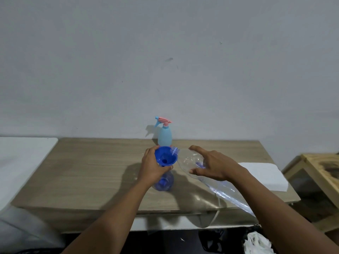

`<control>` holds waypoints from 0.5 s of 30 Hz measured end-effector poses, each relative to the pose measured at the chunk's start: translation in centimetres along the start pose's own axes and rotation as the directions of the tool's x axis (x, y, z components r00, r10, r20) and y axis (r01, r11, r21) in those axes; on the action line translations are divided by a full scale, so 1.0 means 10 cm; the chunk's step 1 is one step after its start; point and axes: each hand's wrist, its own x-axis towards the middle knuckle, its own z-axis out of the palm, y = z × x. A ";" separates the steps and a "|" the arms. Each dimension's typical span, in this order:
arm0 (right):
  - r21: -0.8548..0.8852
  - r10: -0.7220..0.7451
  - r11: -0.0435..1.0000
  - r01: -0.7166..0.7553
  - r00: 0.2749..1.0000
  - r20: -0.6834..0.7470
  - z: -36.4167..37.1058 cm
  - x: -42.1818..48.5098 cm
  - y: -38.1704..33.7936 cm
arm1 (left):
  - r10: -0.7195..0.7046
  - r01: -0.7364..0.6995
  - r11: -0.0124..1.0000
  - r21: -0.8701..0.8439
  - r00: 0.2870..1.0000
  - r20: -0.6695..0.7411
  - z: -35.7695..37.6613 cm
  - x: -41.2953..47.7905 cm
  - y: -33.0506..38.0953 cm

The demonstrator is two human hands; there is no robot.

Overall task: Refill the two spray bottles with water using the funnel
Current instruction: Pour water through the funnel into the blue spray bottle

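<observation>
With the left hand [153,166] gripping the blue funnel [165,158] seated in the clear spray bottle [164,180] on the table [91,171], the right hand [213,165], clasping the tipped water bottle [187,158], should pour slowly, mouth over the funnel.

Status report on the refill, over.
Left hand steadies funnel on clear bottle. Right hand tips water bottle, mouth at funnel rim. Blue sprayer waits behind, capped. Nothing in the way.
</observation>
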 end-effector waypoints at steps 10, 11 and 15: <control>-0.081 0.022 0.997 -0.014 0.995 0.095 -0.11 0.01 -0.06 | 0.009 -0.009 1.000 0.011 1.000 0.006 0.01 -0.01 0.00; -0.087 0.026 0.996 -0.017 0.994 0.108 -0.12 0.02 -0.07 | 0.008 -0.008 1.000 0.010 1.000 0.007 0.01 -0.01 -0.01; -0.092 0.023 0.996 -0.012 0.993 0.118 -0.14 0.03 -0.10 | 0.002 -0.002 1.000 0.008 1.000 0.007 0.02 0.00 -0.03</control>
